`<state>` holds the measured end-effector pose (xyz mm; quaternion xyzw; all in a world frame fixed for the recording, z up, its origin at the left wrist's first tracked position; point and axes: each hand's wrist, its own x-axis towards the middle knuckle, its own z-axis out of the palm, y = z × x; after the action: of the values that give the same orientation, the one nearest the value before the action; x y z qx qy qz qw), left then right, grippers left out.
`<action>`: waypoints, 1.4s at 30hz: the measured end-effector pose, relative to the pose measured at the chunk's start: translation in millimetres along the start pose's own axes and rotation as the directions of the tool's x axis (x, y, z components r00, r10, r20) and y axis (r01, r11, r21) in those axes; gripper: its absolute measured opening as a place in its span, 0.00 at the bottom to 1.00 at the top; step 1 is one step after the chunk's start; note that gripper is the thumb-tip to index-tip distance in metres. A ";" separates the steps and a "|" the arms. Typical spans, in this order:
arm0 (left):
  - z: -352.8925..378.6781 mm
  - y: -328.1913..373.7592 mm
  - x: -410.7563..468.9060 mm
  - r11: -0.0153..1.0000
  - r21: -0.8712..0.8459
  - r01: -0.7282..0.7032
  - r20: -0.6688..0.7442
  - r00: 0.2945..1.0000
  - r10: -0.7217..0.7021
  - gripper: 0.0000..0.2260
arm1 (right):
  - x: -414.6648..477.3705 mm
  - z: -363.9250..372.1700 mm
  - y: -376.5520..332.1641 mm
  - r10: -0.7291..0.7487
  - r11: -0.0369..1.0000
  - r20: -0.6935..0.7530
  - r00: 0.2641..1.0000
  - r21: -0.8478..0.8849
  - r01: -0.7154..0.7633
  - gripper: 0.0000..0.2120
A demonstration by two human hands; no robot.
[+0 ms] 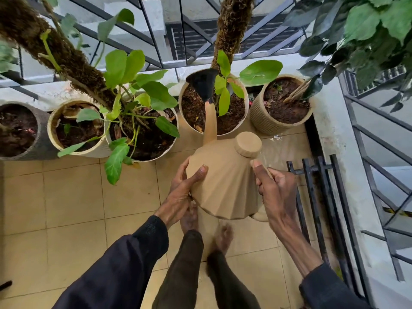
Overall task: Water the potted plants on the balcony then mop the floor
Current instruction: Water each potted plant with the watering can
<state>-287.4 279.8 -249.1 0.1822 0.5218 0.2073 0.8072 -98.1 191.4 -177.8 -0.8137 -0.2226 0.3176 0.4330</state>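
A tan ribbed watering can (225, 184) is held tilted forward in the middle of the view. Its long spout ends in a black rose (204, 84) that hangs over the soil of a cream pot (189, 121) with a moss pole and green leaves. My left hand (184, 190) presses flat against the can's left side. My right hand (275, 188) is wrapped around the handle on the can's right. Whether water leaves the rose I cannot tell.
Several more pots line the railing: a ribbed beige pot (267, 123) at right, a leafy white pot (153, 158), a cream pot (52, 134) and a grey pot (42, 141) at left. A black metal rack (321, 197) lies by the right wall. The tiles (73, 197) look wet near my bare feet.
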 end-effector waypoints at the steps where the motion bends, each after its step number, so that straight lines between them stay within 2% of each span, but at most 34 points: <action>1: 1.3 -0.7 -1.3 1.000 0.001 -0.008 -0.005 1.000 0.008 0.54 | -0.6 -1.1 1.8 0.005 1.000 0.001 1.000 0.002 -0.005 0.38; 8: 9.8 -17.1 -17.4 0.997 0.019 -0.076 -0.058 0.995 0.077 0.46 | -6.1 -15.2 6.4 -0.024 1.000 0.036 0.999 -0.016 0.025 0.29; 12: 8.5 -30.1 -26.2 0.995 0.025 -0.097 -0.083 0.992 0.099 0.43 | -10.4 -22.9 6.6 -0.042 0.998 0.072 0.997 -0.037 0.044 0.30; 16: 0.1 -45.5 -31.7 0.996 0.018 -0.088 -0.122 0.988 0.089 0.45 | -10.8 -21.1 1.2 -0.089 0.990 0.123 0.988 -0.100 0.102 0.28; 20: -16.2 -63.5 -42.1 0.996 -0.035 -0.085 -0.154 0.985 0.079 0.48 | -18.7 -14.7 -4.8 -0.149 0.975 0.190 0.970 -0.137 0.176 0.32; 25: -40.7 -78.4 -54.3 0.994 -0.100 -0.047 -0.138 0.990 0.033 0.45 | -28.2 3.5 -23.3 -0.194 0.937 0.316 0.929 -0.219 0.271 0.27; 29: -61.5 -81.7 -64.2 0.983 -0.184 0.005 -0.131 0.991 -0.030 0.39 | -37.6 27.6 -40.9 -0.213 0.891 0.387 0.897 -0.300 0.341 0.17; 33: -76.7 -75.7 -73.3 0.977 -0.208 0.045 -0.101 0.993 -0.067 0.31 | -41.4 53.1 -52.7 -0.202 0.846 0.386 0.900 -0.393 0.359 0.21; 35: -82.6 -69.0 -77.8 0.973 -0.222 0.068 -0.104 0.990 -0.093 0.31 | -45.1 65.0 -61.1 -0.188 0.828 0.374 0.908 -0.437 0.351 0.24; 42: -93.8 -51.0 -86.5 0.952 -0.269 0.143 -0.076 0.983 -0.169 0.29 | -53.2 82.1 -94.2 -0.110 0.787 0.396 0.912 -0.526 0.323 0.22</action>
<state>-398.1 198.5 -245.3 0.0214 0.5416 0.2187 0.8114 -201.7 253.3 -115.6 -0.8065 -0.4740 0.3189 0.1521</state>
